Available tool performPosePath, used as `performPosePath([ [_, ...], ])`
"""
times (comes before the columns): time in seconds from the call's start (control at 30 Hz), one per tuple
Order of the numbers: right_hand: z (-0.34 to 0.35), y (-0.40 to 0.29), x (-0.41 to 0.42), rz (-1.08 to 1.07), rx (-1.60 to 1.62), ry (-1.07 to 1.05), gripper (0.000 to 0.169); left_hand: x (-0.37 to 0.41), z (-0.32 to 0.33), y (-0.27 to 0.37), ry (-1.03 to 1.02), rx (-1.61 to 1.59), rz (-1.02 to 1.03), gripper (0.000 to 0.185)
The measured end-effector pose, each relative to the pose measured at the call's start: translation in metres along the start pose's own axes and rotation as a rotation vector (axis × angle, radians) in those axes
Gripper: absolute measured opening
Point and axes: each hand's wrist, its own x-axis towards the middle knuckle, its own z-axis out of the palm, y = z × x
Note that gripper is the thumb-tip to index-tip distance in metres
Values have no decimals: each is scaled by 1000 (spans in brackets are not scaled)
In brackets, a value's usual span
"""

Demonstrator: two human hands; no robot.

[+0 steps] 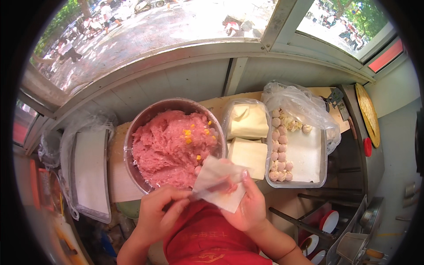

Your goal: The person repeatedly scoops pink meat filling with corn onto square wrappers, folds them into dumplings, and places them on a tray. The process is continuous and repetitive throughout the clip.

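In my right hand is a thin square dough wrapper, lying over the palm with the thumb on its edge. Pink filling smears the wrapper's middle. My left hand grips a thin flat spreader, blurred, whose blade lies against the wrapper. Just beyond both hands sits a metal bowl of pink minced meat with yellow corn kernels on it. To its right are two stacks of square wrappers, a far stack and a near stack. Folded wontons line the left side of a tray.
Clear plastic covers the tray's far end. Left of the bowl stands a shallow tray partly in a plastic bag. A slotted turner and a red lid are at right, above pots. A window frame borders the far side.
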Motion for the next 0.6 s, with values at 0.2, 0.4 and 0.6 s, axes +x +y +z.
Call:
performPosePath([
  [0.2, -3, -3, 2, -133, 269, -41, 45, -4, -5, -14, 135, 66, 117, 15],
  [0.4, -24, 6, 6, 24, 385, -291, 40, 2, 2, -1, -45, 427, 573, 19],
  [0.6, -10, 8, -8, 44, 103, -100, 19, 0, 2, -3, 207, 569, 613, 21],
])
